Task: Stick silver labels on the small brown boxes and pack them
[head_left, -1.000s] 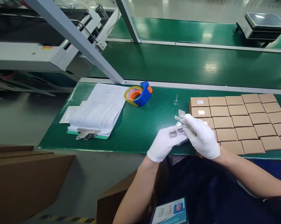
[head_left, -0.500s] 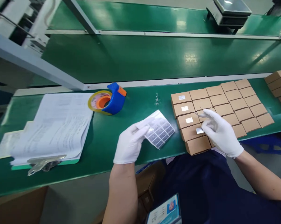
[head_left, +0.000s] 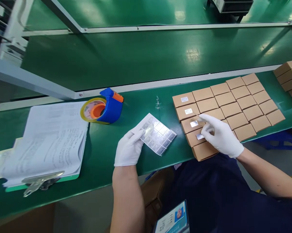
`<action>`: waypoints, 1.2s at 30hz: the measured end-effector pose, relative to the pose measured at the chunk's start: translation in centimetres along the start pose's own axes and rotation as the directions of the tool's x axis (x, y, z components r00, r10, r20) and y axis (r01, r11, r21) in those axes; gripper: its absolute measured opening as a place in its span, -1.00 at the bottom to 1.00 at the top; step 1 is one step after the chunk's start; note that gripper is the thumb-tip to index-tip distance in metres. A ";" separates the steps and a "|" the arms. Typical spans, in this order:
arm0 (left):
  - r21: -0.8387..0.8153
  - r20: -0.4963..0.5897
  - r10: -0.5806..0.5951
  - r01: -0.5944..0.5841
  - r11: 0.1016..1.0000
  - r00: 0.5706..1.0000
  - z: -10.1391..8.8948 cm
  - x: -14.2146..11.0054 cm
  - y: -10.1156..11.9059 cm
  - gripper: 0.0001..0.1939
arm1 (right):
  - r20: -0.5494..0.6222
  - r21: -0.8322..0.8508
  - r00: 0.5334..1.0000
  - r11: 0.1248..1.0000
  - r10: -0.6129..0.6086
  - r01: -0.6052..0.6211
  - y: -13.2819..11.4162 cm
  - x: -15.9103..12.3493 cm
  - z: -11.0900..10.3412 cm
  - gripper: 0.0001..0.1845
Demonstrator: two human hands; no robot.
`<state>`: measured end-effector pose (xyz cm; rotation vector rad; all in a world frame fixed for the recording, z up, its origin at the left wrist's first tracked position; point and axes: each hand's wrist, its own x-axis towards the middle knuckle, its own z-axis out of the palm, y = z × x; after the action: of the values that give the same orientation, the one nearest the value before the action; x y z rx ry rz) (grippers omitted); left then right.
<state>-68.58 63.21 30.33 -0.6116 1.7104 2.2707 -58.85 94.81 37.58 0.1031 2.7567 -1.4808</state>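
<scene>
Over green matting [head_left: 136, 106], glossy labels [head_left: 157, 134] in left glove [head_left: 128, 149]

Box labels [head_left: 193, 123] too small to read

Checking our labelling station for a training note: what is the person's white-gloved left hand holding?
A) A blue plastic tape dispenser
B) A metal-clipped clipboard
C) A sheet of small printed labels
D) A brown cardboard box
C: the white-gloved left hand grips one edge of the sheet of small printed labels, away from the other items.
</scene>
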 end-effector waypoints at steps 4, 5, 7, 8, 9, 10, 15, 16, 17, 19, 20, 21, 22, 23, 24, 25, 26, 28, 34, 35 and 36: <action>0.002 -0.003 -0.001 0.001 1.000 1.000 0.1 -0.1 0.2 -0.59 | 0.016 0.025 1.000 1.000 0.010 -0.010 0.2 -0.1 -0.1 -0.40; 0.006 -0.003 -0.001 0.001 1.000 1.000 0.1 -0.1 0.2 -0.59 | 0.022 0.026 1.000 1.000 0.013 -0.014 0.1 -0.1 -0.1 -0.40; 0.016 -0.001 -0.002 0.002 1.000 1.000 0.0 -0.1 0.1 -0.59 | 0.025 -0.008 1.000 1.000 0.014 -0.014 -0.2 -0.1 0.2 -0.39; 0.019 0.000 -0.002 0.002 1.000 1.000 0.0 0.0 0.0 -0.59 | 0.022 -0.047 1.000 0.999 0.008 -0.007 -0.4 -0.2 0.4 -0.38; 0.020 0.000 -0.003 0.003 1.000 1.000 -0.1 0.0 0.0 -0.60 | 0.019 -0.095 1.000 0.995 -0.005 0.007 -0.7 -0.2 0.6 -0.35; 0.022 -0.001 -0.004 0.004 1.000 1.000 -0.1 0.1 -0.1 -0.61 | 0.019 -0.146 0.999 0.989 -0.026 0.028 -0.9 -0.1 0.9 -0.32; 0.029 0.007 0.004 -0.004 1.000 1.000 -0.1 0.2 -0.1 -0.61 | -0.024 -0.428 0.990 0.896 -0.142 0.118 -0.7 0.2 0.8 -0.24; 0.032 0.014 0.004 -0.005 0.999 1.000 0.0 0.2 -0.1 -0.62 | -0.067 -0.483 0.985 0.869 -0.160 0.108 -0.3 0.1 0.3 -0.25; 0.035 0.018 0.006 -0.006 0.999 1.000 0.0 0.2 -0.1 -0.63 | -0.114 -0.524 0.979 0.847 -0.169 0.085 0.2 0.0 -0.3 -0.27; 0.048 0.018 0.007 -0.008 0.999 1.000 0.1 0.1 0.0 -0.67 | -0.199 -0.536 0.967 0.844 -0.156 0.026 1.0 -0.7 -1.6 -0.40; 0.055 0.017 0.007 -0.008 0.998 1.000 0.1 0.0 0.0 -0.68 | -0.213 -0.496 0.970 0.869 -0.117 -0.004 1.2 -1.3 -2.2 -0.49; 0.060 0.014 0.006 -0.007 0.998 1.000 0.2 -0.1 0.0 -0.70 | -0.199 -0.422 0.978 0.906 -0.059 -0.031 1.2 -1.9 -2.6 -0.56; 0.060 0.012 0.008 -0.009 0.998 1.000 0.2 -0.1 0.0 -0.70 | -0.157 -0.324 0.988 0.944 0.006 -0.057 1.1 -2.6 -2.9 -0.63; 0.058 0.011 0.012 -0.013 0.998 1.000 0.2 -0.1 -0.1 -0.70 | -0.093 -0.218 0.993 0.972 0.067 -0.086 0.8 -3.2 -3.0 -0.68; 0.053 0.014 0.017 -0.018 0.998 1.000 0.2 -0.1 -0.1 -0.70 | -0.025 -0.123 0.993 0.985 0.115 -0.118 0.4 -3.9 -3.0 -0.73; 0.044 0.017 0.024 -0.025 0.999 1.000 0.2 -0.1 -0.2 -0.70 | 0.036 -0.051 0.988 0.988 0.151 -0.149 0.0 -4.4 -2.9 -0.75; 0.037 0.019 0.031 -0.032 0.999 0.999 0.2 0.0 -0.2 -0.70 | 0.075 -0.004 0.982 0.985 0.174 -0.174 -0.5 -4.8 -2.7 -0.77; 0.033 0.021 0.037 -0.037 0.999 0.999 0.1 0.1 -0.4 -0.71 | 0.098 0.034 0.974 0.977 0.204 -0.208 -1.0 -5.2 -2.2 -0.76; 0.021 0.011 0.037 -0.038 0.999 0.999 -0.2 0.4 -0.7 -0.68 | 0.059 0.007 0.975 0.977 0.213 -0.214 -0.7 -5.2 -0.7 -0.73; 0.022 0.015 0.039 -0.039 0.999 0.999 -0.2 0.4 -0.7 -0.66 | 0.055 -0.003 0.976 0.978 0.209 -0.209 -0.5 -5.2 -0.6 -0.72; 0.024 0.021 0.041 -0.041 0.999 0.999 -0.2 0.4 -0.7 -0.64 | 0.052 -0.014 0.977 0.979 0.206 -0.205 -0.4 -5.3 -0.5 -0.71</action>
<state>-68.57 63.17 29.54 -0.5520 1.7538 2.2721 -53.60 94.70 38.39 0.3329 2.6174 -1.3977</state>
